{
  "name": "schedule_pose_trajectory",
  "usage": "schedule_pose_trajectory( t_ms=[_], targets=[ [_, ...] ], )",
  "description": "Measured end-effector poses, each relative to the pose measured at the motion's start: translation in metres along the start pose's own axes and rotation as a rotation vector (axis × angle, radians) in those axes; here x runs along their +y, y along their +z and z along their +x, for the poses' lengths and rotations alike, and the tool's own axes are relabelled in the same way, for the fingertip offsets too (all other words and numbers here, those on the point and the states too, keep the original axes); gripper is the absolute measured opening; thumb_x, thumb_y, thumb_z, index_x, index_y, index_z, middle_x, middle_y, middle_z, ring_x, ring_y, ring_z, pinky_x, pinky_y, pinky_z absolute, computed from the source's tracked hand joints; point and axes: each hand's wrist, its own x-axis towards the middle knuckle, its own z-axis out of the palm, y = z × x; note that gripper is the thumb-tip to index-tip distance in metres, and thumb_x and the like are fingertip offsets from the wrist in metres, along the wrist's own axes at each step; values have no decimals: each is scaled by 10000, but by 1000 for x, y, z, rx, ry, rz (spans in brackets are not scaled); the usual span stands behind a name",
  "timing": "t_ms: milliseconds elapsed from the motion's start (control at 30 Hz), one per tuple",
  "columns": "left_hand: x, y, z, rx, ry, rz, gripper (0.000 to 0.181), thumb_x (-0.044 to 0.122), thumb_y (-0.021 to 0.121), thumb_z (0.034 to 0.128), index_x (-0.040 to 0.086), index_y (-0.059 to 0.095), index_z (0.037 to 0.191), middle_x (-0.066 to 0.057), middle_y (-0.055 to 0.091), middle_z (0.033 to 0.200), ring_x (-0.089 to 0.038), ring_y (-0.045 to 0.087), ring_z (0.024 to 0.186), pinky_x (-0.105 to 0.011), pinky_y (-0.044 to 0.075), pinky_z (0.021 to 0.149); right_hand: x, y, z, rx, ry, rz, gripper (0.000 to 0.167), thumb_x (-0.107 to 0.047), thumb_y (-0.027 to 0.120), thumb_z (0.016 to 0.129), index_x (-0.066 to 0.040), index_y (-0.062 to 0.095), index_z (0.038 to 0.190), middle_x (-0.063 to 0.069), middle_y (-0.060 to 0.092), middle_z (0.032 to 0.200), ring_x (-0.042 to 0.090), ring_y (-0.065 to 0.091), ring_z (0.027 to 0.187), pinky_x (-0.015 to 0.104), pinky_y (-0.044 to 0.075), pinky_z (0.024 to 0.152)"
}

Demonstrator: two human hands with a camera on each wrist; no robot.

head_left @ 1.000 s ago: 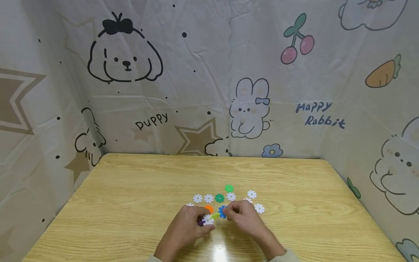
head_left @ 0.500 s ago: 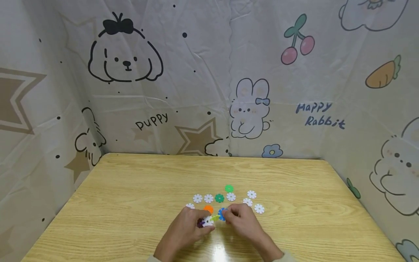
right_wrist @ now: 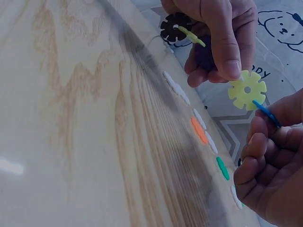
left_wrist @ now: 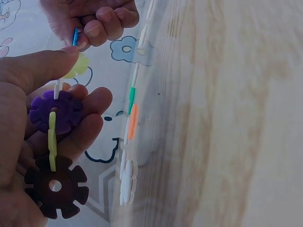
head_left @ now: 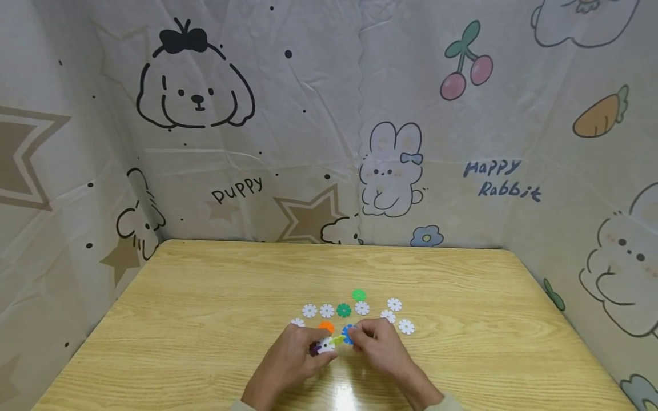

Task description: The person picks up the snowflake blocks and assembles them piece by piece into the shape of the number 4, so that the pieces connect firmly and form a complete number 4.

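Observation:
My left hand holds a chain of interlocking notched discs between thumb and fingers. In the left wrist view the chain has a dark disc at its free end, a yellow disc edge-on, then a purple disc and a white disc. A pale yellow disc ends it on the other side. My right hand pinches a blue disc, its edge at the rim of that pale yellow disc. Whether their slots are engaged, I cannot tell.
Loose discs lie on the wooden table beyond the hands: several white discs, an orange disc, a dark green disc and a light green disc. A printed cloth surrounds the table's back and sides.
My right hand has dipped slightly toward me with the blue disc and come back up a little. The left hand keeps its grip on the chain, almost still.

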Motion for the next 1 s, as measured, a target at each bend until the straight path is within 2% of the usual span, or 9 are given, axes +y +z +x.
schedule_pose_trajectory(
  t_ms=[133, 333, 633, 733, 867, 1000],
  targets=[
    [0, 0, 0, 6, 3, -10, 350, 140, 849, 789, 186, 524, 666, 182, 348, 580, 72, 306, 520, -118, 250, 447, 0, 0, 1, 0, -12, 2, 308, -70, 642, 933, 43, 594, 651, -31, 526, 588, 32, 382, 522, 191, 296, 488],
    [0, -1, 0, 24, -1, -32, 361, 133, 849, 793, 184, 518, 655, 179, 352, 581, 74, 310, 519, -118, 254, 445, -1, 0, 2, -9, 15, 19, 320, -67, 638, 942, 52, 590, 649, 0, 542, 598, 47, 409, 536, 193, 321, 508],
    [0, 0, 0, 39, 8, -50, 367, 122, 838, 801, 179, 506, 654, 177, 353, 583, 80, 302, 517, -117, 250, 440, -3, 2, 2, -26, 62, 102, 318, -71, 607, 975, 83, 598, 697, 74, 632, 705, 155, 572, 645, 264, 500, 605],
    [0, 1, -1, 35, 10, -55, 358, 124, 831, 809, 172, 510, 657, 178, 350, 587, 77, 298, 520, -116, 254, 441, -7, 3, 2, -22, 48, 89, 331, -78, 607, 979, 63, 584, 680, 85, 621, 690, 141, 546, 617, 242, 465, 561],
    [-1, 0, -3, 45, 9, -56, 322, 111, 831, 813, 157, 542, 676, 170, 387, 588, 78, 313, 517, -113, 288, 434, -13, 5, 4, -18, 0, 21, 346, -87, 614, 973, 21, 575, 647, 112, 612, 652, 114, 514, 570, 212, 396, 513],
    [-1, -2, -3, 44, 5, -55, 284, 111, 837, 808, 155, 576, 706, 161, 423, 592, 71, 343, 522, -125, 319, 439, -14, 4, 6, -21, 7, -1, 329, -76, 625, 957, 15, 593, 643, 92, 626, 655, 113, 527, 582, 210, 398, 519]
  ],
)
